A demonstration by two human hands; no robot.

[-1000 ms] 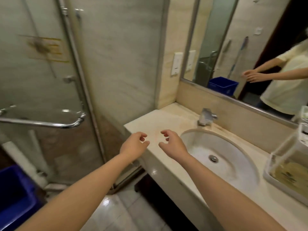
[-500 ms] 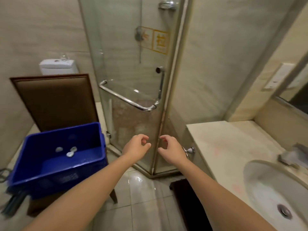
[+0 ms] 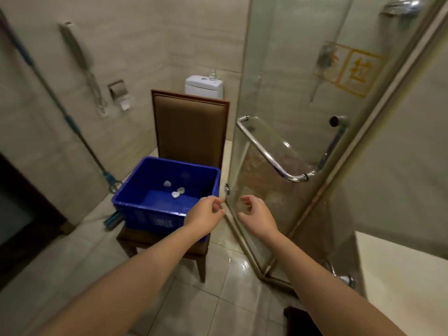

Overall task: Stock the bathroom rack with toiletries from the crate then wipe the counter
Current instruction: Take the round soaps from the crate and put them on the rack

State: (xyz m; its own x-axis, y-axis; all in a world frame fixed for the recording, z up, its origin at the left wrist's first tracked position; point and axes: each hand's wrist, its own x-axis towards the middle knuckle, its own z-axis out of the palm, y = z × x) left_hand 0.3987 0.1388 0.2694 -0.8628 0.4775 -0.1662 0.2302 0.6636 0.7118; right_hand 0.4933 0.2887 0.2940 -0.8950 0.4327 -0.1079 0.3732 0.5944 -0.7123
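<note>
**Head view: bathroom floor and shower corner.** The left hand [image 3: 204, 215] and the right hand [image 3: 260, 215] are raised in mid-air side by side, with a small gap between them and the palms turned toward each other. The fingers of the left hand [image 3: 216, 202] are loosely curled, with the thumb close to the forefinger, and they enclose nothing. The fingers of the right hand [image 3: 247, 199] are loosely bent, stand apart from the thumb, and also hold nothing.

The blue crate [image 3: 145, 209] stands on the seat of a brown upholstered chair [image 3: 190, 127], just left of and beyond the left fingers. The left hand overlaps the crate's near right corner in this view, and it cannot be told whether the two touch. On the crate floor, beyond and to the left of the left fingertips, lie three small pale items [image 3: 175, 195] close together. They are too small to identify.

The glass shower door [image 3: 291, 105] rises just beyond the right fingers, and its chrome handle [image 3: 266, 155] is above and to the right of them. A corner of the pale counter [image 3: 400, 275] lies well to the right of the right fingers and nearer the camera.

Far beyond both sets of fingertips, behind the chair back, is a white toilet cistern [image 3: 203, 88] with a clear glass [image 3: 212, 75] on its lid. Well to the left of the left fingers, a blue-handled mop [image 3: 72, 124] leans against the tiled wall.
</note>
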